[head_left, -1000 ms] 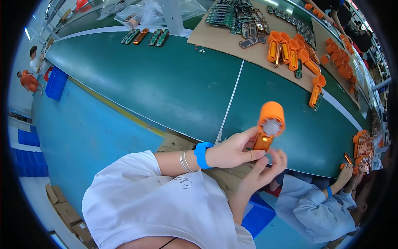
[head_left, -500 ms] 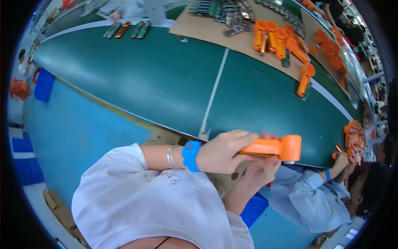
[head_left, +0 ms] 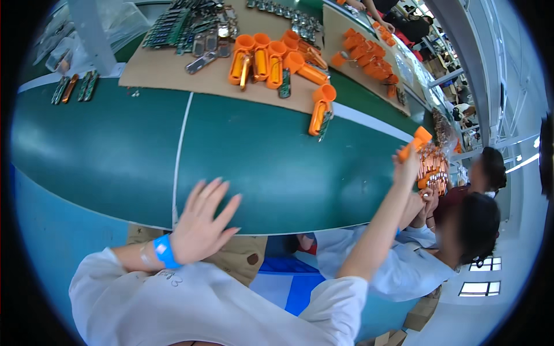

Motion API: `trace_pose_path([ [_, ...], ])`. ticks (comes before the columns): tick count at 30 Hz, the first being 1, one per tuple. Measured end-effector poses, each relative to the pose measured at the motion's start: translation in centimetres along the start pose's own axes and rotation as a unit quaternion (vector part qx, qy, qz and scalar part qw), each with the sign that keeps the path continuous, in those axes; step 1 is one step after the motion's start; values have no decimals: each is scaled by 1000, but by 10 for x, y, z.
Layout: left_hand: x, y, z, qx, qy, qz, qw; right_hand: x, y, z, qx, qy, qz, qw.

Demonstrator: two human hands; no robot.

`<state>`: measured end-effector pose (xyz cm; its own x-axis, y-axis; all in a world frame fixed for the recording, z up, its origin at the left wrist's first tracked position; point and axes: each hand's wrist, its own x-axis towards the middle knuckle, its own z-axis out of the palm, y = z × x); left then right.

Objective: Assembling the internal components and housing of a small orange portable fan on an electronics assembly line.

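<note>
My left hand [head_left: 202, 226] is spread open over the near edge of the green table [head_left: 277, 167] and holds nothing. A blue band circles its wrist. Stretched far to the right, my right hand [head_left: 408, 166] is closed on an orange plastic housing [head_left: 418, 142] with a round cup-shaped end. The housing is beside a pile of orange and copper-coloured parts [head_left: 431, 164]. On the brown cardboard [head_left: 167, 75] sit several similar orange housings [head_left: 259, 60], and a single housing [head_left: 320, 109] rests at its front edge with a green circuit board [head_left: 325, 126] against it.
Circuit boards [head_left: 179, 29] are heaped at the back left, and a few boards [head_left: 86, 86] lie at the far left by a metal post [head_left: 92, 34]. At right, a co-worker [head_left: 392, 265] in a light top sits close to my right arm. More orange housings [head_left: 369, 55] lie beyond.
My left hand has let go of the orange housing that both hands held. My right hand has carried it out to the right, towards the pile. The view has swung right.
</note>
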<state>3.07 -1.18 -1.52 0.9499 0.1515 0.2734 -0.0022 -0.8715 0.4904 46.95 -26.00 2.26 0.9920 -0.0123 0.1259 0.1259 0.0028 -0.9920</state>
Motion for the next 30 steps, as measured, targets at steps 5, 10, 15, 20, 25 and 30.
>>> trace_pose_path([
  [5,-29,-15,11,95,15,-36,995,170,14,-127,-80,100,67,989],
  [10,-33,-16,37,180,156,20,971,234,35,-259,-156,219,50,962],
  [15,-36,-16,37,206,119,21,971,238,49,-248,-242,274,51,929],
  [20,-38,-17,38,231,108,49,966,210,48,-216,-400,307,69,861],
  [25,-36,-19,38,227,108,58,966,216,51,-247,-462,303,36,833],
  [30,-33,-17,39,230,115,53,965,239,67,-273,-380,267,32,885],
])
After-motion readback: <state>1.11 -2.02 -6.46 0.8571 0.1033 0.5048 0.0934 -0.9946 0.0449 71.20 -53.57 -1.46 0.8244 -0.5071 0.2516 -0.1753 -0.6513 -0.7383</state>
